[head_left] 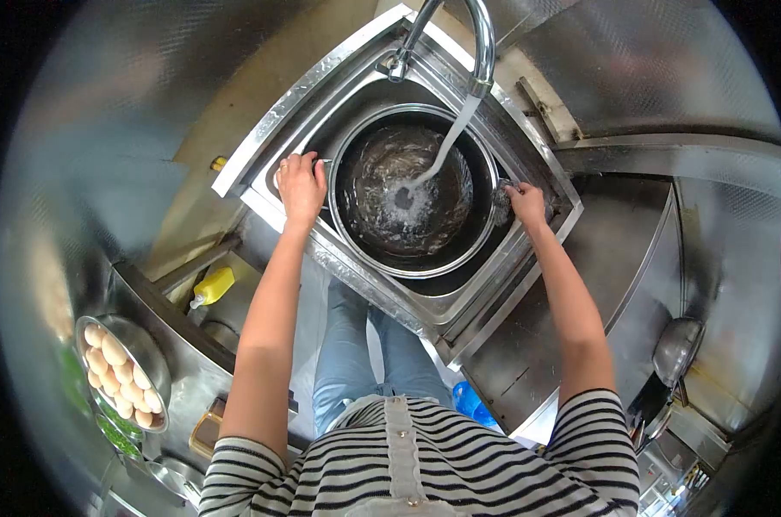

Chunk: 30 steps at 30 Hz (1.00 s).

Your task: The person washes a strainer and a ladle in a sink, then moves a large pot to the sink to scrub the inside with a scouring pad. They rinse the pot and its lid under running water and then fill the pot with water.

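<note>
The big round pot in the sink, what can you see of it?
The pot is wide, round and metal, with a bright rim and a dark, wet inside. It sits upright in the steel sink, nearly filling it. A stream of water from the faucet falls into it and froths near the middle. The left hand grips its left edge; the right hand holds a dark scrubber at its right edge.

There is one sink (313,86) in the upper centre of the frame, with one tap (485,43) and one pot (407,271). Two hands show: one left hand (301,185), one right hand (526,205). There is one scouring pad (500,202) and one yellow bottle (214,286). At lower left sits one bowl (153,353) of over ten eggs (115,370), too crowded to count exactly.
</note>
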### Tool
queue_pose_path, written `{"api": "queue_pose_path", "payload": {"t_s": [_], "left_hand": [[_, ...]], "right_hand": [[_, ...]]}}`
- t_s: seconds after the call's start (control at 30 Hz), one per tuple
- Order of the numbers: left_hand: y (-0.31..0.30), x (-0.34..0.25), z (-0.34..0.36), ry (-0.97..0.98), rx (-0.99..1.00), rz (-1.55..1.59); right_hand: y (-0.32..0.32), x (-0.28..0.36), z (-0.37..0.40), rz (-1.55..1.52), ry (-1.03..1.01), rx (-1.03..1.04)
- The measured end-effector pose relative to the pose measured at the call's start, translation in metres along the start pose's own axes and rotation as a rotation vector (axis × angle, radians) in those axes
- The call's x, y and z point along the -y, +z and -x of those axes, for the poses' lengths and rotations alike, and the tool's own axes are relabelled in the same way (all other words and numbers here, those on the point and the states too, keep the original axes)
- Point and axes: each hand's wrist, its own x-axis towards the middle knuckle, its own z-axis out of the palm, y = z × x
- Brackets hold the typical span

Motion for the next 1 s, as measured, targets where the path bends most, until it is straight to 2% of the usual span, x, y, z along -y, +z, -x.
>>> {"api": "queue_pose_path", "payload": {"t_s": [0.07,0.1,0.17,0.27,0.3,0.33,0.37,0.43,0.47,0.53,0.6,0.63,0.73,0.77,0.83,0.87,0.93,0.97,1.0], "left_hand": [[0.001,-0.001,0.001,-0.027,0.015,-0.114],[0.001,-0.002,0.003,0.006,-0.013,-0.200],[-0.003,-0.007,0.003,-0.009,0.033,-0.227],[-0.001,-0.007,0.000,-0.016,0.091,-0.210],[-0.005,-0.009,0.000,-0.024,0.111,-0.224],[-0.008,-0.008,-0.001,-0.037,0.127,-0.210],[-0.007,-0.009,0.000,-0.049,0.143,-0.191],[-0.001,-0.003,0.000,-0.056,0.173,-0.211],[-0.003,-0.002,-0.001,-0.071,0.201,-0.168],[-0.012,-0.006,-0.009,-0.082,0.222,-0.120],[-0.022,-0.009,-0.017,-0.299,0.425,-0.044],[-0.023,-0.009,-0.016,-0.299,0.427,-0.042],[-0.030,-0.007,-0.025,-0.308,0.601,0.057],[-0.034,-0.009,-0.026,-0.348,0.665,0.096],[-0.030,-0.004,-0.025,-0.354,0.845,0.090],[-0.024,0.004,-0.017,-0.279,0.834,0.152],[-0.020,0.008,-0.008,-0.338,0.933,0.313],[-0.021,0.005,-0.004,-0.377,0.965,0.357],[-0.006,0.014,0.001,-0.386,0.962,0.357]], "right_hand": [[0.010,-0.005,-0.002,-0.585,0.418,0.049],[0.005,-0.003,-0.005,-0.590,0.411,0.052],[-0.014,0.000,-0.003,-0.881,0.714,0.325],[0.005,-0.015,0.007,-0.930,0.703,0.276],[0.028,-0.020,0.007,-0.966,0.689,0.257],[0.089,-0.056,0.001,-1.068,0.591,0.086],[0.067,-0.041,0.003,-1.076,0.572,0.076],[0.012,0.002,0.020,-1.216,0.855,0.165],[0.016,-0.011,0.018,-1.290,0.796,0.248],[0.006,-0.015,0.015,-1.383,0.771,0.275],[-0.002,-0.022,0.011,-1.462,0.733,0.361],[-0.024,-0.016,0.013,-1.460,0.735,0.360],[-0.087,-0.010,0.001,-1.376,0.824,0.439],[-0.098,-0.017,-0.005,-1.444,0.787,0.470],[-0.128,0.000,-0.010,-1.667,0.704,0.388],[-0.148,0.011,-0.010,-1.700,0.624,0.394],[-0.196,0.043,-0.002,-1.762,0.519,0.378],[-0.200,0.040,-0.010,-1.829,0.415,0.422],[-0.209,0.050,-0.012,-1.869,0.413,0.391]]}}
